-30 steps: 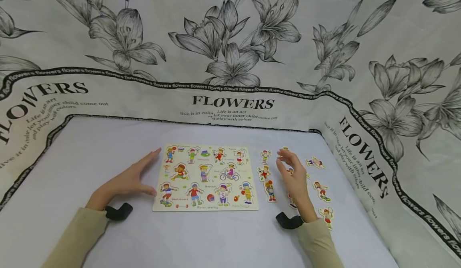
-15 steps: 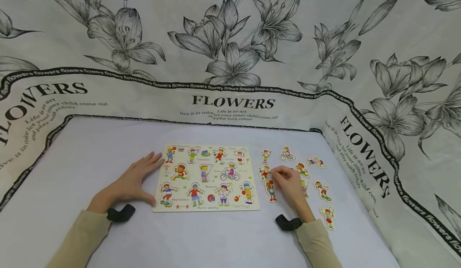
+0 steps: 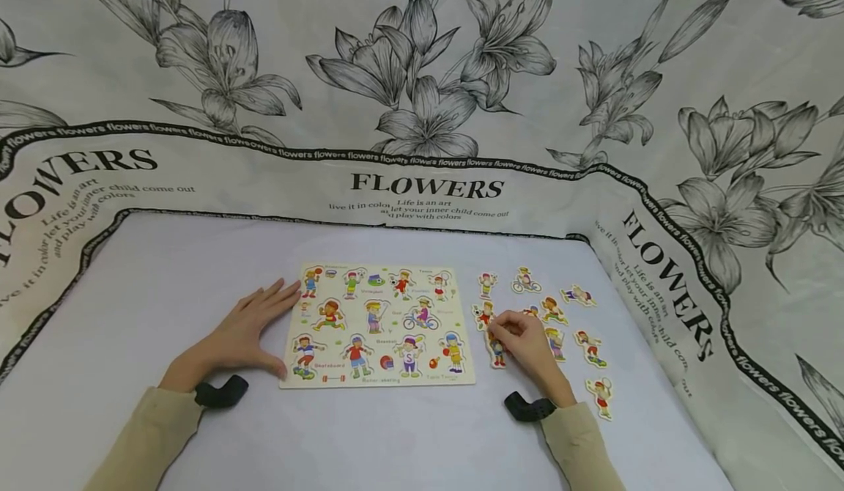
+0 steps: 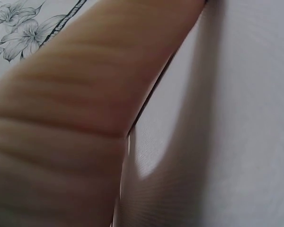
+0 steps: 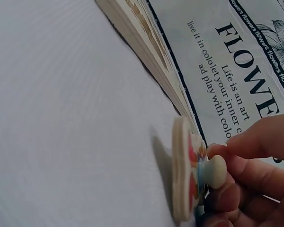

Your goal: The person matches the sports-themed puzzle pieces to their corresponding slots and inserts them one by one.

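A cream puzzle board [image 3: 422, 383] printed with children playing sports lies flat on the white table. My left hand [image 3: 244, 333] rests at its left side, fingers spread along the edge and thumb at the near corner. Just right of the board, my right hand [image 3: 527, 341] pinches the small pale knob [image 5: 214, 171] of a puzzle piece [image 3: 498, 360], which shows a child in a red and blue outfit. Its wooden edge shows in the right wrist view, close over the table. The left wrist view has mostly skin [image 4: 85, 85] and shadow, with the fingertips hidden.
Several more loose pieces lie right of the board, among them a soccer player [image 3: 483, 315], a cyclist [image 3: 525, 282], a runner [image 3: 554, 311], a skateboarder [image 3: 590, 349] and a tennis player [image 3: 600, 400]. A flower-printed cloth [image 3: 428, 216] rises behind the table.
My right hand has come left and down from above the pieces, its fingers closing at the knob. My left hand has moved slightly right to the board's edge.
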Action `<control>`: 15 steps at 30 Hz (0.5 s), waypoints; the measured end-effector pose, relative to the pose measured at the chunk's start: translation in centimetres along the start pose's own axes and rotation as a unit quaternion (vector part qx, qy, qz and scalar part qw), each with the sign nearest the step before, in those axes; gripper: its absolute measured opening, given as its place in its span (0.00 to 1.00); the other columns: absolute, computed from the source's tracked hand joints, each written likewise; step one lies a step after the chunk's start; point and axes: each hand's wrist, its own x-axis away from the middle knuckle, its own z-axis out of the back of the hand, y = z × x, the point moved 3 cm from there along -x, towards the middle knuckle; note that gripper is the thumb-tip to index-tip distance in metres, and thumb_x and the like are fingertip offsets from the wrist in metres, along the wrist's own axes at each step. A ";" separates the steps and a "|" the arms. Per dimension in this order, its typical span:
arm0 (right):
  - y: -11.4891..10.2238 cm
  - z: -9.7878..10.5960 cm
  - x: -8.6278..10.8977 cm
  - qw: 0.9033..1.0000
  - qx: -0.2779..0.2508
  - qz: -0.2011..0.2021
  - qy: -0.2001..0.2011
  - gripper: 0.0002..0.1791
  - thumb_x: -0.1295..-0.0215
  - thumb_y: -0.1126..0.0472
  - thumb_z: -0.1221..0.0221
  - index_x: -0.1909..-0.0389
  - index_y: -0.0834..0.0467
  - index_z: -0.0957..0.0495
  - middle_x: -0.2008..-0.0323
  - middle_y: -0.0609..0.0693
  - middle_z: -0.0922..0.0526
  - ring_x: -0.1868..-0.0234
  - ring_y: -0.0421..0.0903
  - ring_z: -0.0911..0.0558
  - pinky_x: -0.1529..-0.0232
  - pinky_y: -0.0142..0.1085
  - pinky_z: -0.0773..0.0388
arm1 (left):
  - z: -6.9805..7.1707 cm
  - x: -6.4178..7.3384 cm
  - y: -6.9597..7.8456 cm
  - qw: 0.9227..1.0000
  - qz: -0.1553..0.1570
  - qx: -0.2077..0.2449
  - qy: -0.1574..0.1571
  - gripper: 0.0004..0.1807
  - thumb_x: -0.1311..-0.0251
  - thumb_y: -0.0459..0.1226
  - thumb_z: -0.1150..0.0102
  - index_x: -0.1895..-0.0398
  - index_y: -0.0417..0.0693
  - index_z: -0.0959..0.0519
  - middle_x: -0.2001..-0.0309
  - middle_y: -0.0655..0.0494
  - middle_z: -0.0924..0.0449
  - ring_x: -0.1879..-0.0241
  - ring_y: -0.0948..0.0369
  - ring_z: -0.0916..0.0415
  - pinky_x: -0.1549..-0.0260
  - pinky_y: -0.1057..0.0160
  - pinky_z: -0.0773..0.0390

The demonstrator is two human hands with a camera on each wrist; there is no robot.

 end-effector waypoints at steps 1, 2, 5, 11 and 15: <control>0.4 0.0 -0.1 1.000 0.013 0.002 -0.001 0.04 0.36 0.70 0.38 0.69 0.67 0.18 0.79 0.54 0.20 0.82 0.37 0.29 0.80 0.28 0.32 | 0.0 0.0 0.0 1.000 -0.002 -0.001 0.001 0.72 0.72 0.70 0.27 0.25 0.37 0.41 0.22 0.45 0.49 0.23 0.43 0.60 0.29 0.40 0.56; 0.7 -0.1 -0.1 1.000 0.024 0.001 -0.003 0.03 0.37 0.69 0.37 0.69 0.65 0.18 0.79 0.52 0.21 0.81 0.36 0.29 0.80 0.28 0.32 | 0.1 -0.1 0.1 1.000 -0.002 -0.002 0.001 0.72 0.72 0.70 0.27 0.25 0.37 0.41 0.23 0.44 0.49 0.23 0.42 0.59 0.30 0.39 0.55; 0.6 0.1 0.0 0.999 0.048 -0.002 -0.019 0.02 0.41 0.68 0.34 0.70 0.62 0.19 0.79 0.47 0.23 0.80 0.36 0.29 0.79 0.29 0.32 | 0.2 -0.1 0.2 1.000 -0.003 -0.004 0.000 0.71 0.71 0.70 0.27 0.26 0.36 0.41 0.23 0.44 0.49 0.24 0.41 0.59 0.31 0.36 0.54; 0.1 0.4 0.6 0.995 0.077 0.011 -0.058 0.08 0.48 0.70 0.31 0.68 0.58 0.18 0.75 0.47 0.23 0.76 0.40 0.28 0.76 0.31 0.29 | 0.2 0.0 0.3 1.000 0.001 0.001 0.000 0.71 0.71 0.70 0.27 0.26 0.36 0.41 0.23 0.44 0.48 0.23 0.42 0.59 0.31 0.37 0.54; 0.3 0.5 0.9 0.995 0.064 0.051 -0.057 0.10 0.51 0.73 0.31 0.68 0.58 0.17 0.74 0.47 0.22 0.76 0.39 0.26 0.76 0.30 0.27 | 0.1 0.0 0.3 1.000 -0.005 0.000 0.012 0.71 0.72 0.69 0.27 0.26 0.37 0.40 0.23 0.44 0.47 0.24 0.42 0.58 0.32 0.38 0.54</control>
